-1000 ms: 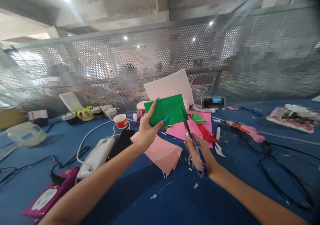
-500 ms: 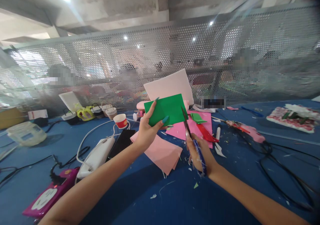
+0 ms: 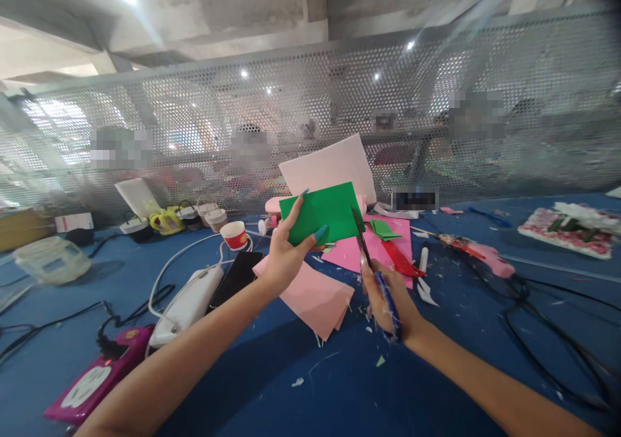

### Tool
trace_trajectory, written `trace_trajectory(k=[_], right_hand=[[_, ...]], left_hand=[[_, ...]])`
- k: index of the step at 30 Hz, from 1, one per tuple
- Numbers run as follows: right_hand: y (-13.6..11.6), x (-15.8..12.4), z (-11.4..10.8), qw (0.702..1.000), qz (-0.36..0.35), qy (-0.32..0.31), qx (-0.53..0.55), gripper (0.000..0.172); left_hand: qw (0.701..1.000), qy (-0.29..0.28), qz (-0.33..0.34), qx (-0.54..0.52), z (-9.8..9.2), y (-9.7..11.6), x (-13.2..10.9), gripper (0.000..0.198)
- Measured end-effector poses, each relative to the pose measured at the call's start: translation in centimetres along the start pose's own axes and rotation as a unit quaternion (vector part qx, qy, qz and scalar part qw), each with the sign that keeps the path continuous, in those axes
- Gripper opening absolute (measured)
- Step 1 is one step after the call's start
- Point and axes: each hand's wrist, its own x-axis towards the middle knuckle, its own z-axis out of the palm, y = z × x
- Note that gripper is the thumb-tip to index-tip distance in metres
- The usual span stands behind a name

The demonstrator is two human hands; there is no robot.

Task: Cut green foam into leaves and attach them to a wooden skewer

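Pinching the green sheet [image 3: 323,212] in the head view, our left hand [image 3: 286,256] is partly closed, thumb on the near face by the lower edge, one finger up along the left end. Sheet is raised above the blue table [image 3: 339,385], roughly centre, in front of a pale board [image 3: 330,162] tilted upright.

Our right hand [image 3: 395,298] is curled round the blue handles of the scissors [image 3: 365,251]; blades point up at the sheet's right end, one dark blade across its face (can't tell how far the blades are parted).

Under our left wrist: light pink paper [image 3: 310,295], flat on the table. Behind our right hand: a bright pink sheet [image 3: 342,255], with a folded green piece [image 3: 385,229] and a red strip [image 3: 402,261] on it. Small offcuts [image 3: 380,361] are scattered about.

Further right, we see a pink glue gun [image 3: 492,260] with a black cord. On our left: a black phone [image 3: 237,277] next to a white power strip [image 3: 189,301], and a red-and-white cup [image 3: 233,236] just beyond.
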Motion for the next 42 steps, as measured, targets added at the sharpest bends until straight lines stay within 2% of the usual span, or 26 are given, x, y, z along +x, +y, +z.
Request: trace_trajectory(k=[4,8,12,19,24,34,42], right_hand=[[-0.3,0.1,-0.1,0.999,0.036,0.004,0.01,0.036],[-0.2,0.2,-0.1,1.0,0.027,0.003,0.011,0.035],[-0.2,0.1,0.1,0.998,0.054,0.013,0.023,0.034],[-0.2,-0.1,0.3,0.984,0.118,-0.001,0.13,0.036],[0.4,0.2,-0.1,0.989,0.084,0.009,0.12,0.036],[0.9,0.3,-0.1,0.994,0.073,0.012,0.079,0.036],[1.1,0.2,0.2,0.993,0.076,0.014,0.092,0.036]], left_hand=[[1.0,0.007,-0.004,-0.003,0.0,0.0,0.0,0.076],[1.0,0.008,-0.004,-0.002,-0.1,0.0,0.1,0.076],[1.0,0.007,-0.002,-0.002,0.0,0.0,0.2,0.075],[0.999,-0.034,-0.011,-0.008,0.5,-0.6,-0.5,0.074],[0.998,-0.056,-0.018,-0.002,0.8,-0.9,-0.9,0.074],[0.998,-0.061,-0.017,-0.002,0.8,-1.0,-1.0,0.073],[0.998,-0.059,-0.017,0.004,0.8,-1.0,-1.0,0.073]])
